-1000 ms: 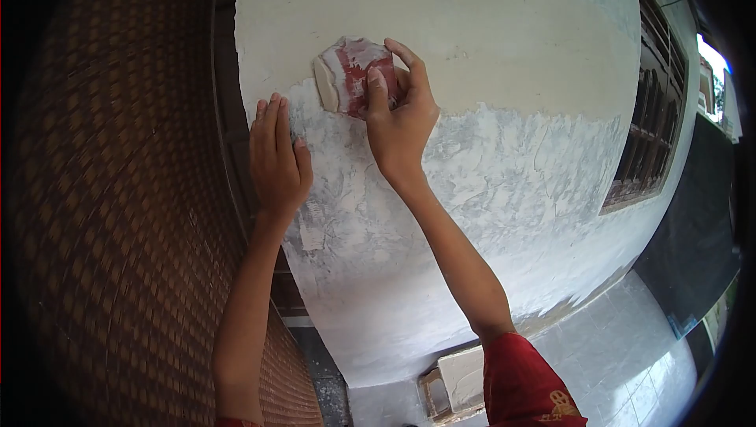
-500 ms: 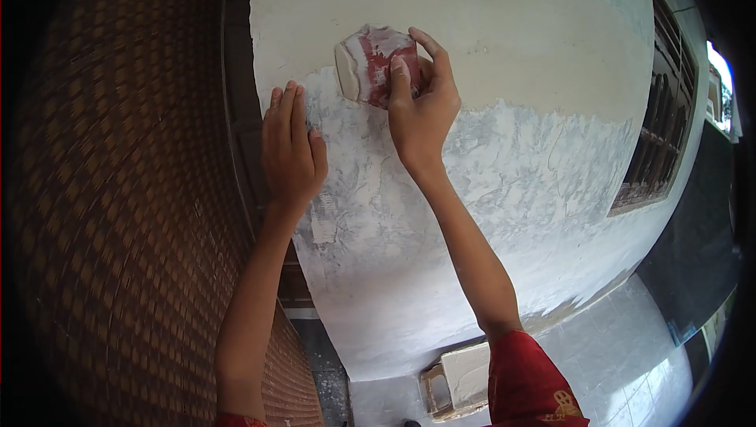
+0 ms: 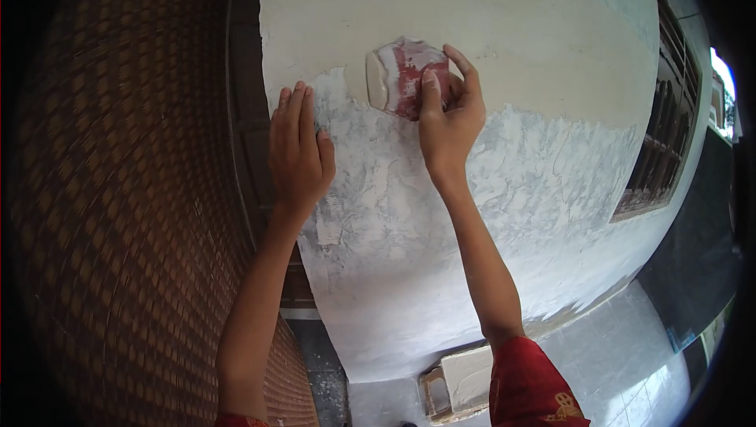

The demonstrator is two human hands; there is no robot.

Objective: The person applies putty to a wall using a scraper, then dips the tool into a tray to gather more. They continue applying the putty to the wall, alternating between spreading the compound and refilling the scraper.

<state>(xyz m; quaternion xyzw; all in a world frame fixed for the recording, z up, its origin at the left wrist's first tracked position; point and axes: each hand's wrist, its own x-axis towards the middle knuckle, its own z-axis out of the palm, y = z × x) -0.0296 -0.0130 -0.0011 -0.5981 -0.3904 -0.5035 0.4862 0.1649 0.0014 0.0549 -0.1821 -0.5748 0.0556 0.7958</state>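
My right hand [image 3: 453, 129] pinches a red putty scraper [image 3: 409, 81], thumb on its near face and forefinger along its right edge. Pale putty smears the scraper, and a thick bead of it sits along its left edge. The scraper lies against the wall [image 3: 441, 246], at the border where smooth cream putty [image 3: 551, 49] above meets a patchy white and grey surface below. To the left, my left hand [image 3: 302, 147] rests at the wall's vertical edge, fingers stretched out side by side. It holds nothing that I can see.
A brown woven panel [image 3: 134, 191] curves along the left side. On the tiled floor [image 3: 598, 348] below stands an open box [image 3: 468, 380] with pale material on it. A barred window [image 3: 665, 128] is set in the wall at the right.
The scraper and my right hand have moved right along the wall, uncovering cream putty to their left. My left hand stays at the wall's edge. The view has shifted slightly.
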